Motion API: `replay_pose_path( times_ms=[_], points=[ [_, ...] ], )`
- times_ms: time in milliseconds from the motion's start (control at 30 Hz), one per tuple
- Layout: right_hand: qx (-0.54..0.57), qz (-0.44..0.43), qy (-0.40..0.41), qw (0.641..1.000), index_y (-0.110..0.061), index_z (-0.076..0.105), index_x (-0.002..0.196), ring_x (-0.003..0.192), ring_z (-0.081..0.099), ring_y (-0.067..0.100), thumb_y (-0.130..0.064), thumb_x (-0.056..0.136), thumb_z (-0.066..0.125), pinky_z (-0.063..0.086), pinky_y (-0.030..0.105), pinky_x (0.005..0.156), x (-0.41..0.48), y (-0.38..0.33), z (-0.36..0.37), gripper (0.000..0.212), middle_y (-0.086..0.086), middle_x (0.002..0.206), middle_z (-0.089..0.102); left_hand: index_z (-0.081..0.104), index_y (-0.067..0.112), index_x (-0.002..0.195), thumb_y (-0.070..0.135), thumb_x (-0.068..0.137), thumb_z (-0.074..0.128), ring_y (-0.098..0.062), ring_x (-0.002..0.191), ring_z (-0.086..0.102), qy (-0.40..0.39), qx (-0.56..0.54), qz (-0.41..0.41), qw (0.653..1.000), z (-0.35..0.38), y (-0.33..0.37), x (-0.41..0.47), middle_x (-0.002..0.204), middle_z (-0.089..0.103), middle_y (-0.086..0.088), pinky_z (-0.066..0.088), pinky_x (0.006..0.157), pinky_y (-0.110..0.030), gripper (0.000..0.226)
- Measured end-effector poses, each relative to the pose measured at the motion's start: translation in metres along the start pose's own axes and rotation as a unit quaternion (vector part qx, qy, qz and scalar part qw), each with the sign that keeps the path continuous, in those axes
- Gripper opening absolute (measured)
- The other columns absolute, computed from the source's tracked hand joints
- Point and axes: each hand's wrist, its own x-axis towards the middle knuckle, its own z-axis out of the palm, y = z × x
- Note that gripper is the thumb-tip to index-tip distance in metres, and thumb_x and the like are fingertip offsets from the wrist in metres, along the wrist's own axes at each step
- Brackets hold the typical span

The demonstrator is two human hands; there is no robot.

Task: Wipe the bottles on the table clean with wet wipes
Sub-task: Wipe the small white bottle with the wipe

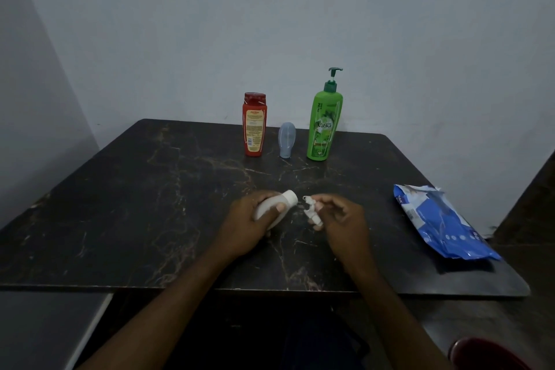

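My left hand (249,225) grips a small white bottle (277,204), tilted with its cap pointing up and to the right. My right hand (339,219) pinches a crumpled white wet wipe (310,212) just right of the cap, a small gap between them. At the back of the dark marble table (150,204) stand three more bottles: a red bottle (254,125), a small grey-blue tube (286,140) standing on its cap, and a tall green pump bottle (324,126).
A blue wet-wipes pack (441,222) lies at the table's right side near the edge. Pale walls close in behind and on the left. A red object (486,353) shows at the bottom right corner, below the table.
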Motion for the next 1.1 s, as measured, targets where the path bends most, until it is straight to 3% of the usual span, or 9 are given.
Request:
replay_pose_path(
  times_ms=[133,267,467,567,633,733,833,967,1100],
  points=[
    [-0.033,0.0,0.014,0.999,-0.021,0.073,0.108,0.085,0.072,0.005,-0.015,0.094,0.066,0.056,0.018,0.069,0.001,0.01,-0.008,0.017,-0.007,0.096,0.076,0.069,0.026,0.127,0.049,0.096,0.065,0.003,0.098,0.063,-0.033,0.091,0.025,0.995,0.001,0.0,0.001,0.114,0.07,0.013,0.047,0.08,-0.015,0.039],
    [-0.151,-0.064,-0.007,0.986,-0.026,0.071,0.111,0.093,0.068,0.006,-0.022,0.092,0.068,0.057,0.026,0.079,-0.001,0.018,-0.009,0.02,-0.012,0.102,0.069,0.07,0.029,0.121,0.053,0.094,0.065,0.008,0.097,0.06,-0.049,0.121,0.028,0.991,0.001,-0.004,0.003,0.108,0.069,0.017,0.042,0.075,-0.008,0.036],
    [-0.316,-0.218,-0.034,0.923,-0.02,0.072,0.107,0.084,0.057,-0.001,-0.017,0.091,0.067,0.043,0.007,0.074,-0.005,0.02,0.001,0.017,-0.012,0.095,0.059,0.071,0.031,0.116,0.051,0.093,0.069,0.009,0.095,0.061,-0.064,0.121,0.015,0.99,-0.001,-0.004,0.004,0.1,0.067,0.023,0.045,0.073,-0.009,0.03],
    [-0.343,-0.204,-0.063,0.915,-0.018,0.072,0.106,0.083,0.055,0.003,-0.016,0.094,0.063,0.045,0.017,0.075,0.007,0.005,0.01,0.016,-0.005,0.099,0.059,0.071,0.031,0.114,0.042,0.093,0.072,0.01,0.096,0.059,-0.079,0.125,0.022,0.989,-0.001,-0.002,0.003,0.097,0.064,0.024,0.043,0.073,-0.006,0.024],
    [-0.385,-0.148,-0.116,0.904,-0.018,0.074,0.104,0.09,0.056,0.011,-0.018,0.096,0.058,0.044,0.025,0.08,0.023,-0.01,0.015,0.017,0.0,0.104,0.06,0.071,0.027,0.115,0.039,0.093,0.072,0.011,0.096,0.058,-0.084,0.135,0.038,0.987,0.001,-0.001,0.001,0.099,0.063,0.023,0.041,0.075,-0.004,0.025],
    [-0.429,-0.077,-0.162,0.885,-0.019,0.075,0.098,0.095,0.06,0.016,-0.017,0.095,0.057,0.048,0.03,0.083,0.036,-0.027,0.022,0.019,0.002,0.104,0.065,0.072,0.022,0.116,0.039,0.095,0.069,0.005,0.093,0.06,-0.073,0.136,0.039,0.987,0.003,0.002,0.0,0.103,0.068,0.013,0.044,0.078,-0.012,0.027],
    [-0.418,-0.101,-0.131,0.893,-0.02,0.073,0.094,0.09,0.057,0.014,-0.02,0.096,0.057,0.048,0.031,0.081,0.02,-0.02,0.022,0.017,-0.001,0.1,0.059,0.074,0.021,0.112,0.038,0.097,0.067,-0.002,0.091,0.063,-0.068,0.124,0.034,0.989,0.002,0.003,0.0,0.102,0.072,0.006,0.048,0.079,-0.022,0.023],
    [-0.373,-0.159,-0.03,0.913,-0.02,0.07,0.091,0.073,0.051,0.003,-0.023,0.093,0.064,0.042,0.023,0.067,-0.01,0.009,0.012,0.007,-0.011,0.085,0.053,0.075,0.019,0.109,0.039,0.099,0.065,0.0,0.086,0.064,-0.066,0.112,0.03,0.991,0.001,0.001,0.002,0.097,0.073,0.008,0.045,0.072,-0.014,0.024],
    [-0.365,-0.156,-0.005,0.918,-0.021,0.073,0.102,0.075,0.052,0.002,-0.023,0.092,0.065,0.039,0.016,0.068,-0.011,0.016,0.011,0.013,-0.012,0.088,0.055,0.075,0.021,0.108,0.041,0.099,0.064,0.001,0.086,0.064,-0.062,0.084,0.021,0.994,0.0,0.0,0.002,0.095,0.072,0.011,0.044,0.069,-0.011,0.024]
  ],
)
